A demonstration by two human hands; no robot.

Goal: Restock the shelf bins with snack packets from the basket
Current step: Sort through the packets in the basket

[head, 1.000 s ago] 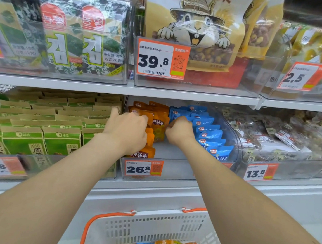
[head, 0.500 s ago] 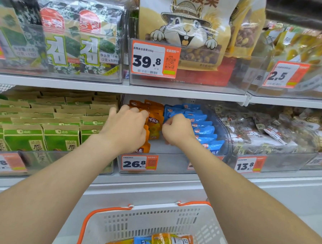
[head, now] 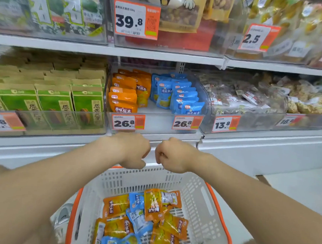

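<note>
- The basket [head: 135, 178] is sitting at 6 o'clock, nearest the wearer. It is holding a loose heap of orange packets [head: 161, 204] and blue packets [head: 137, 200], overlapping and mixed together
- The left hand [head: 134, 150] and right hand [head: 173, 156] are hovering side by side just above the basket's far wall, close together but apart. Both are showing knuckles with fingers curled under. Nothing is showing in either grip, though the palm sides are facing away
- The step in hand is judged to be the reach down for the next packets. Taking one colour per hand, and pinching each packet by its sealed top edge, is advised, so that sorting is happening at pickup
- The clear bin [head: 156, 125] is standing at 12 o'clock, beyond the hands. Orange stock [head: 123, 97] is occupying its left half and blue stock [head: 183, 98] its right half, in upright rows, with bare floor showing at the front centre
- Loading is best done from above into that gap, labels facing out
- The bin's front wall and price tags [head: 127, 122] are blocking a level approach, and the upper shelf [head: 160, 54] is limiting headroom
- Green boxes [head: 55, 101] at 9 o'clock and clear-wrapped snacks [head: 251, 98] at 3 o'clock are filling the neighbouring bins
</note>
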